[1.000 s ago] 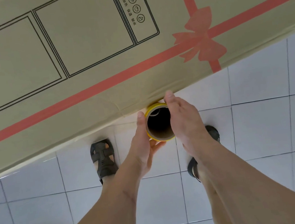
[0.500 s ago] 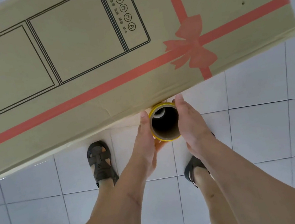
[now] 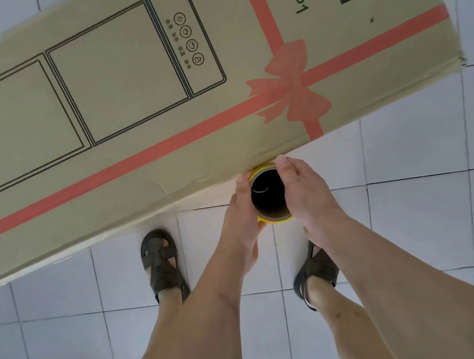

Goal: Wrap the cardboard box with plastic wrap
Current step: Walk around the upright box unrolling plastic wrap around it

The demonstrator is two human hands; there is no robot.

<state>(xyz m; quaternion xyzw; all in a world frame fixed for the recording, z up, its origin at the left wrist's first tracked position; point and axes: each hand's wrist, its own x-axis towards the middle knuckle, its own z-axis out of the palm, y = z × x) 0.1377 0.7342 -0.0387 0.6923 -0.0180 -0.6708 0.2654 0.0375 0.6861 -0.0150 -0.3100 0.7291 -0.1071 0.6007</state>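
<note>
**Roll held upright against the box edge**

We hold the plastic wrap roll (image 3: 270, 196) between both hands, seen end-on so that we look straight down its dark hollow core. Our left hand (image 3: 240, 224) lies along the roll's left side, fingers curled under and thumb pointing up toward the box; our right hand (image 3: 304, 191) cups the right side, fingers wrapped around the tube. The roll's top end touches the near lower edge of the cardboard box (image 3: 157, 99), just below the printed bow.

Beneath us is a floor (image 3: 417, 215) of pale square tiles with thin dark grout lines. Our feet stand on it in dark sandals, the left sandal (image 3: 160, 263) near the box's edge, the right sandal (image 3: 315, 271) partly hidden under our right forearm.

The roll has a brown cardboard core with a yellow rim. The box is long and tan, slanting across the view, printed with black outlined panels, small icons, a red ribbon and dark lettering.
</note>
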